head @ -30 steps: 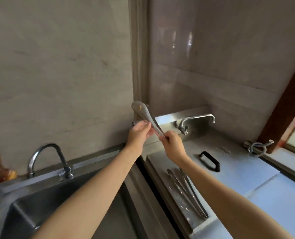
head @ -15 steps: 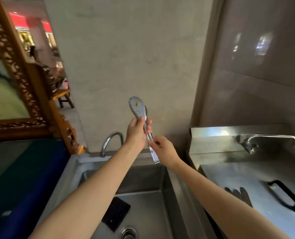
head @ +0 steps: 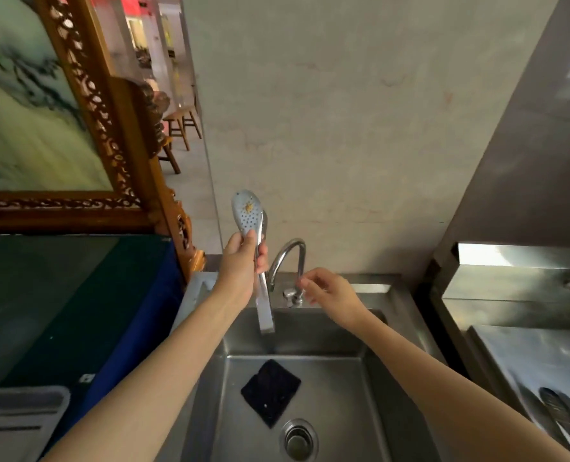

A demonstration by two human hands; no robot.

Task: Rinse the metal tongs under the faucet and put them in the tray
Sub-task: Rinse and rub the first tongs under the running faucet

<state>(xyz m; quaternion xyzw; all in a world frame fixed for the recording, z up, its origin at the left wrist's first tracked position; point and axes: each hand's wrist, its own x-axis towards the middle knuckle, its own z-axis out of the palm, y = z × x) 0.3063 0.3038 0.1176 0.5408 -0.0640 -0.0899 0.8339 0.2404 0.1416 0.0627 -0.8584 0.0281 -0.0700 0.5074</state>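
Right of the left hand [head: 240, 265], which now alone grips the metal tongs [head: 247, 211], the freed right hand [head: 330, 293] reaches, loosely curled and empty, for the faucet [head: 287, 253]: rinsing seems next.

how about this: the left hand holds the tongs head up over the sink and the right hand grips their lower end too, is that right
Not quite. The head view shows the right hand apart from the tongs: it holds nothing and reaches toward the faucet. The rest stands: the left hand holds the tongs head up over the sink.
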